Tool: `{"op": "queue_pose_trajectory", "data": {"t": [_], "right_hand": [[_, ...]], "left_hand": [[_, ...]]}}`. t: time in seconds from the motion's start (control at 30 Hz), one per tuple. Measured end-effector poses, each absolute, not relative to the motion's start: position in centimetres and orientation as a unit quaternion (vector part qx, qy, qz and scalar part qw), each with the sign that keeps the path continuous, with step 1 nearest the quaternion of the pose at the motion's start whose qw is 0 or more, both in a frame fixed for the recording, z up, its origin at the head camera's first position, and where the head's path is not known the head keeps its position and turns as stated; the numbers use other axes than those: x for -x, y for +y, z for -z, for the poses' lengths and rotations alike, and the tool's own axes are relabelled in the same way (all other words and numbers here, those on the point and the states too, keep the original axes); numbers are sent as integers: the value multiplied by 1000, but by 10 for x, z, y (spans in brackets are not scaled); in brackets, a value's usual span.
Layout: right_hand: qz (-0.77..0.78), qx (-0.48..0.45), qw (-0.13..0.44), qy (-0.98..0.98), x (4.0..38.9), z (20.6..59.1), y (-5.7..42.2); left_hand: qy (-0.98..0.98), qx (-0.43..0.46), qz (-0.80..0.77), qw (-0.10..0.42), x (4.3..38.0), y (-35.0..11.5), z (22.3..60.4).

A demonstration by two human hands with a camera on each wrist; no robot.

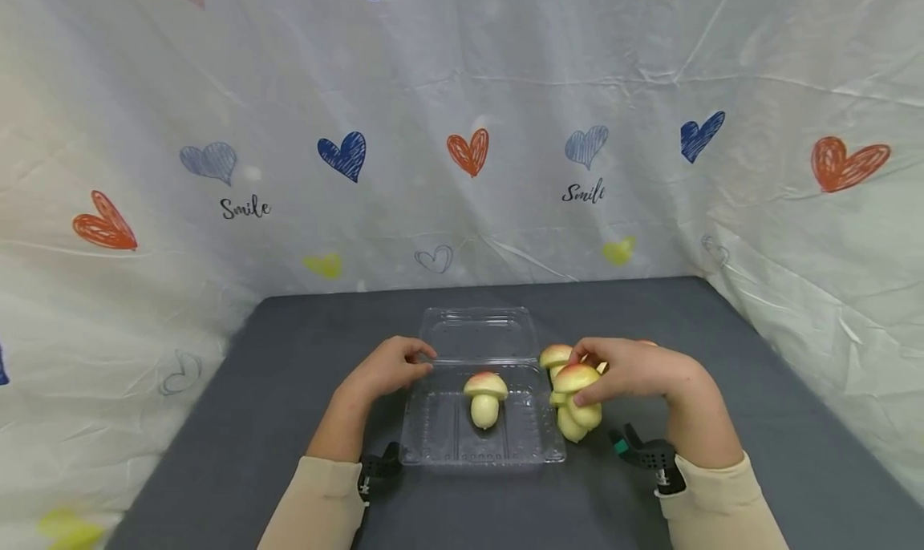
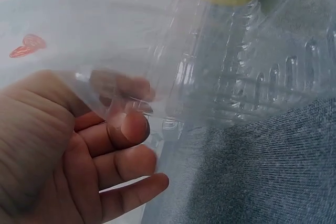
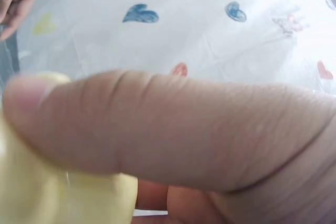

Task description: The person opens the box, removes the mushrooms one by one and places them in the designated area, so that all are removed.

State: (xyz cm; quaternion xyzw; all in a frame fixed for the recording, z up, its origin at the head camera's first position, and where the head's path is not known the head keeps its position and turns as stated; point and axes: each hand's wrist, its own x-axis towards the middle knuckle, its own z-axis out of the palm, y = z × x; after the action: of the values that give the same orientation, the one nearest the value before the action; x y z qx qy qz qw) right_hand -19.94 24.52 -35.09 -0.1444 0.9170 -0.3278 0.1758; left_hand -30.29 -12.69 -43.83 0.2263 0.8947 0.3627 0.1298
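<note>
A clear plastic clamshell container (image 1: 451,450) lies with its lid folded back. Inside its tray rests one toy mushroom (image 1: 485,394), pale yellow with a red-tinged cap. My left hand (image 1: 390,367) is at the container's left edge, thumb and forefinger pinching the clear plastic (image 2: 173,98) near the hinge. Off the container's right side my right hand (image 1: 635,367) grips another toy mushroom (image 1: 577,378) between thumb and fingers. In the right wrist view, the thumb covers much of that mushroom (image 3: 100,198).
More toy mushrooms sit by the container's right side, one (image 1: 554,356) behind the held one and another (image 1: 570,430) below it; my right hand partly hides others. A dark grey table (image 1: 310,333) lies beneath, with a heart-printed white curtain (image 1: 404,213) around it.
</note>
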Motion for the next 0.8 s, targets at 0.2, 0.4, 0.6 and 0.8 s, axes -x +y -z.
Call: {"op": "queue_pose_trajectory", "data": {"t": [0.2, 0.4, 0.6, 0.8], "right_hand": [[320, 125, 166, 924, 193, 352, 254], [346, 107, 172, 916, 182, 354, 267], [363, 88, 185, 909, 182, 356, 269], [340, 75, 183, 919, 181, 357, 271]], "left_hand": [[891, -230, -370, 127, 304, -129, 439], [888, -244, -371, 122, 305, -128, 438], [894, -239, -360, 118, 306, -128, 434], [896, -242, -353, 116, 303, -127, 435]]}}
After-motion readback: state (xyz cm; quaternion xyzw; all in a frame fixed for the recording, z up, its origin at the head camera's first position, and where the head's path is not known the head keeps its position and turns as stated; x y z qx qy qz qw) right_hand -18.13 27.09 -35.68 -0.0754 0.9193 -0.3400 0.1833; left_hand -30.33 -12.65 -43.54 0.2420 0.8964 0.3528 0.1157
